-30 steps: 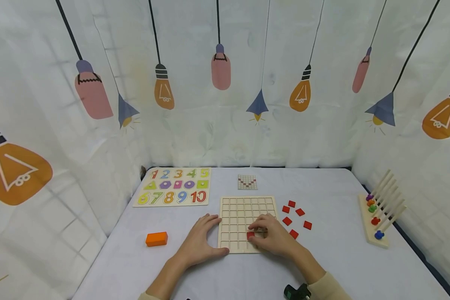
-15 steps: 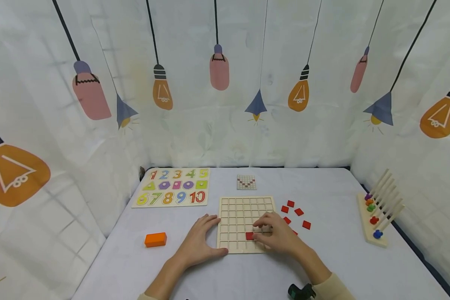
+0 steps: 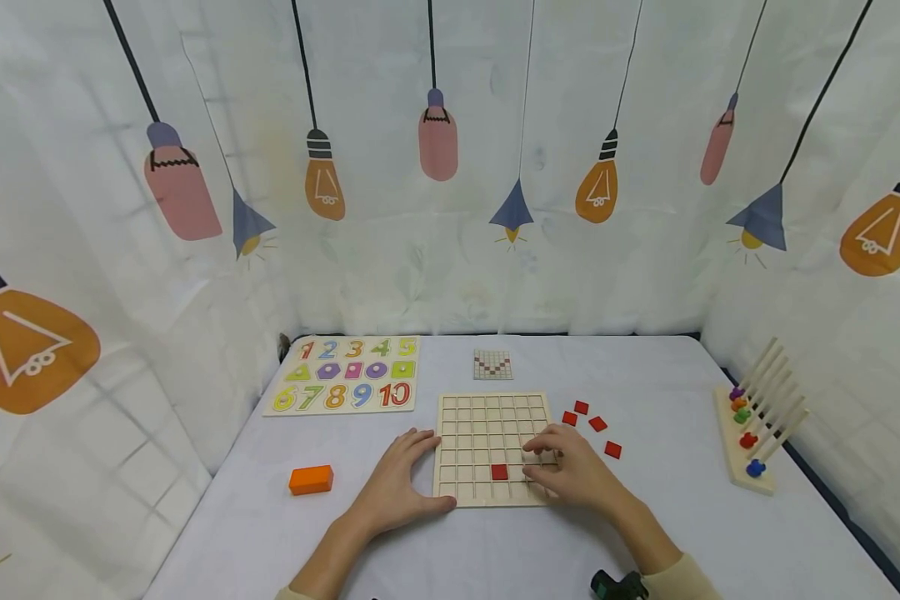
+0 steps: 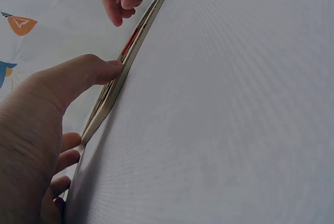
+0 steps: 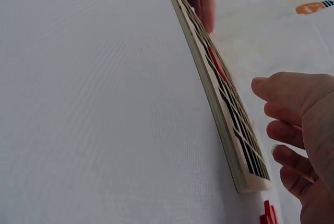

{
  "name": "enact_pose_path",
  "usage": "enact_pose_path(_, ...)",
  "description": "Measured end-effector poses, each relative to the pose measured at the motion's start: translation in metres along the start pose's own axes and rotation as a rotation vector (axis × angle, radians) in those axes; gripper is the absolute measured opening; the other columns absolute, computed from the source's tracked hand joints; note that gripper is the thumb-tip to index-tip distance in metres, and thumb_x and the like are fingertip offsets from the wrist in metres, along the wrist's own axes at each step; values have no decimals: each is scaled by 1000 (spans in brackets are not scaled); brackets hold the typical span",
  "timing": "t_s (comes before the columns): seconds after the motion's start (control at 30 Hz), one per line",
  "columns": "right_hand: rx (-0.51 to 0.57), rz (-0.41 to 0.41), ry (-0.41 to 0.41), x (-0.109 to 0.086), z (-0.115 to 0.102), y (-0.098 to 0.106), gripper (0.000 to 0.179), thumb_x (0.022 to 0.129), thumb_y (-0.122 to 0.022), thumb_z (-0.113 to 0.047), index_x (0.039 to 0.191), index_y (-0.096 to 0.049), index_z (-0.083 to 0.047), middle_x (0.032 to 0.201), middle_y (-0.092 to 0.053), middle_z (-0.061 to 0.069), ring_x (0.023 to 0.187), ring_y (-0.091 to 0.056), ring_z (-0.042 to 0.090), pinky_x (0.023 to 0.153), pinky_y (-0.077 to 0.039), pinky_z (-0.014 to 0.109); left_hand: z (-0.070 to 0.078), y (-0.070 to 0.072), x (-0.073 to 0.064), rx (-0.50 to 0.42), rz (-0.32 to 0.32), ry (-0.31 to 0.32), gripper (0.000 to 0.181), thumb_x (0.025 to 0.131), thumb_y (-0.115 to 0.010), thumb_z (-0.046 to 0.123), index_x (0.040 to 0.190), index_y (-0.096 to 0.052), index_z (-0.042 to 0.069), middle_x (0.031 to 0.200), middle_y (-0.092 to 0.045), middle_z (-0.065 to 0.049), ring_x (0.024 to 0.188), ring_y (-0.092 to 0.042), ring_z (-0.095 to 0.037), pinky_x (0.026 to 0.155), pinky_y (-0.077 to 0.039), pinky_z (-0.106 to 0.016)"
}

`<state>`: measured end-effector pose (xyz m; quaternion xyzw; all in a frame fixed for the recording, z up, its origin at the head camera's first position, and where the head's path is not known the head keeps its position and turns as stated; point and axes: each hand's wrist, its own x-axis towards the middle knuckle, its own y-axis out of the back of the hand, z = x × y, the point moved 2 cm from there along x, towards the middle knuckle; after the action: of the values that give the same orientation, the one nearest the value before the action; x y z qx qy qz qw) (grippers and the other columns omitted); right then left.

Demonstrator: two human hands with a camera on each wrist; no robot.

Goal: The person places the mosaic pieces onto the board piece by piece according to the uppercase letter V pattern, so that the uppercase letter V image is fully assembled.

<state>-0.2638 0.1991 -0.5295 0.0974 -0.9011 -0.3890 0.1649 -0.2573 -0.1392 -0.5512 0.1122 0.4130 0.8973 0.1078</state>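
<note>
A pale wooden grid board (image 3: pixel 465 426) lies on the table, with one red square tile (image 3: pixel 499 472) in a cell near its front. My left hand (image 3: pixel 396 481) braces the board's front left corner: the thumb (image 4: pixel 107 70) touches the front edge and the extended fingers touch the left side. Over the right part of the board hovers my right hand (image 3: pixel 574 471), its thumb and fingers apart with nothing between them. The right wrist view shows this hand (image 5: pixel 308 130) beside the board (image 5: pixel 222 125). Several loose red tiles (image 3: pixel 597 424) lie to the board's right; others are hidden behind the hand.
Behind the board lies a small pattern card (image 3: pixel 492 365). A number and shape puzzle (image 3: pixel 345 375) is at the back left, an orange block (image 3: pixel 311 480) at the left. On the right stands a peg rack (image 3: pixel 750 442) with coloured pieces.
My right hand has let go of the red tile and moved to the right, leaving the tile in its cell. The left hand stays at the board's corner.
</note>
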Motion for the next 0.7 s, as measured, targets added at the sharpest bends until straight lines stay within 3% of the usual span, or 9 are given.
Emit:
enact_pose_path(0.4,-1,6,-35,-7,12,12,27,92,-93,-29,116,-82,-29,115,-71,-13,110,-60,11,90,-58,29,0,0,0,-1,0,1,106,71,-93,72,160,-60,25,172,-51,5,168,-35,-33,136,-31,-65)
enact_pose_path(0.7,2,31,-57,-14,16,24,30,91,-94,-29,118,-82,-24,112,-70,-7,107,-63,18,83,-61,24,1,1,0,1,-3,-4,106,72,-92,72,161,-60,25,172,-51,5,168,-35,-33,136,-31,-66)
